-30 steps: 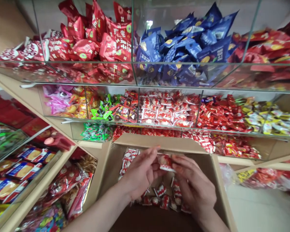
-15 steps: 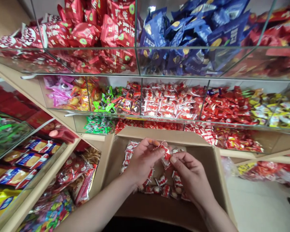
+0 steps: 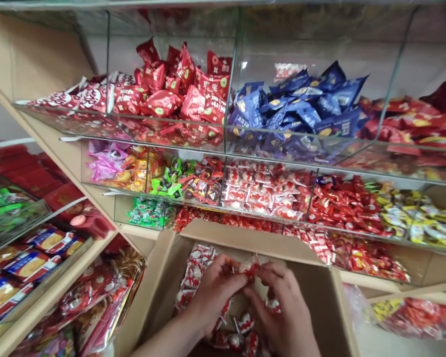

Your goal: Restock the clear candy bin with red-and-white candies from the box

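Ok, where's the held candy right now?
In the head view, the candy is low, just right of centre, between left hand and right hand over the cardboard box.

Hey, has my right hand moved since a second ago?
Yes: your right hand has shifted left, away from the right wall of the cardboard box.

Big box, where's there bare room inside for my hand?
There's a bare strip between the right hand and the right wall of the box. It's crowded left with lined-up candies, low in the picture with scattered candies, and mid-box, where the left hand holds a candy.
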Demonstrator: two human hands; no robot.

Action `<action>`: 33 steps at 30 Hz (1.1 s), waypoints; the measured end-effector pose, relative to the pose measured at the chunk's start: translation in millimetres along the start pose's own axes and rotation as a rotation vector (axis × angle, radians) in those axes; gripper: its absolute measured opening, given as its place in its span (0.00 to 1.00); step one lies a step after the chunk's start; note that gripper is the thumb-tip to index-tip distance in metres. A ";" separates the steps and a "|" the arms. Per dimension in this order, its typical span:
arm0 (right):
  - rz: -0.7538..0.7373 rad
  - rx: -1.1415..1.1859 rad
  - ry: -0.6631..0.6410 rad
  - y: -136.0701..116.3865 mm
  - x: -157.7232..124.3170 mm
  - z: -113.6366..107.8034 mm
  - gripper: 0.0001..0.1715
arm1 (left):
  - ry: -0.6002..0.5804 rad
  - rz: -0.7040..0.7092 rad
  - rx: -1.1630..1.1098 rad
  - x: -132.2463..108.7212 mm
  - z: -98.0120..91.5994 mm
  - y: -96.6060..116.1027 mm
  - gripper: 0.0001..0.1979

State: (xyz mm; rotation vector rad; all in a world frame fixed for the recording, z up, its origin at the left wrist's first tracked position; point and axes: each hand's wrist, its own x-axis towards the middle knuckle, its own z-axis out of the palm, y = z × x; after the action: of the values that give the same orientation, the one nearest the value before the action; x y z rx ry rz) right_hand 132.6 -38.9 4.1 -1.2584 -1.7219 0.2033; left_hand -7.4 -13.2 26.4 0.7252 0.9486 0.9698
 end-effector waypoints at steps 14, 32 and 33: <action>0.067 0.063 -0.122 -5.0 8.2 -0.5 0.20 | -0.089 0.089 0.235 1.2 -19.1 5.8 0.10; 0.509 0.536 -0.074 26.1 171.2 -8.5 0.20 | 0.162 0.797 1.659 75.0 -22.1 90.3 0.14; 0.517 0.548 -0.087 26.2 172.6 -5.2 0.20 | 0.182 0.780 1.751 75.8 -20.1 92.6 0.14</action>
State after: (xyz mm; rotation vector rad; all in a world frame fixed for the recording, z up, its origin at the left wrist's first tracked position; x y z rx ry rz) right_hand 152.0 110.3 92.7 -1.2530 -1.2483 0.9746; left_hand -39.1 94.9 71.5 2.6369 1.6441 0.6170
